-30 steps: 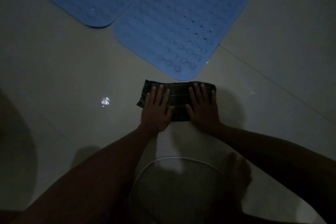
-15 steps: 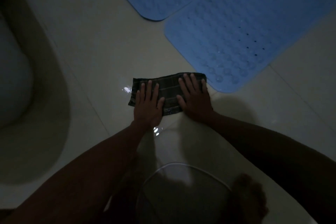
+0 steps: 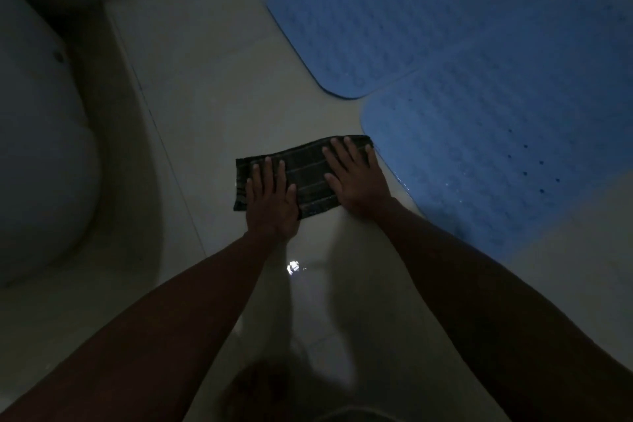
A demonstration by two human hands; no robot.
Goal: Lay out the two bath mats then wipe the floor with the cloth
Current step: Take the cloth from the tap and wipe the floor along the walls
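A dark checked cloth (image 3: 308, 175), folded into a strip, lies flat on the pale tiled floor (image 3: 219, 86). My left hand (image 3: 270, 202) presses palm-down on its left end, fingers spread. My right hand (image 3: 356, 178) presses palm-down on its right end. Two blue bath mats lie flat side by side at the upper right: the far mat (image 3: 394, 10) and the near mat (image 3: 496, 154), which has bumps and small holes. The cloth's right end almost touches the near mat's corner.
A white toilet bowl (image 3: 37, 154) fills the left edge, with its base on the floor beside it. A bright wet glint (image 3: 292, 266) shows on the tiles between my forearms. My foot (image 3: 260, 390) is dimly seen at the bottom. The room is very dark.
Both hands have slid the cloth leftward across the floor, away from the mats' front and toward the toilet. The view has swung left, bringing the toilet into sight.
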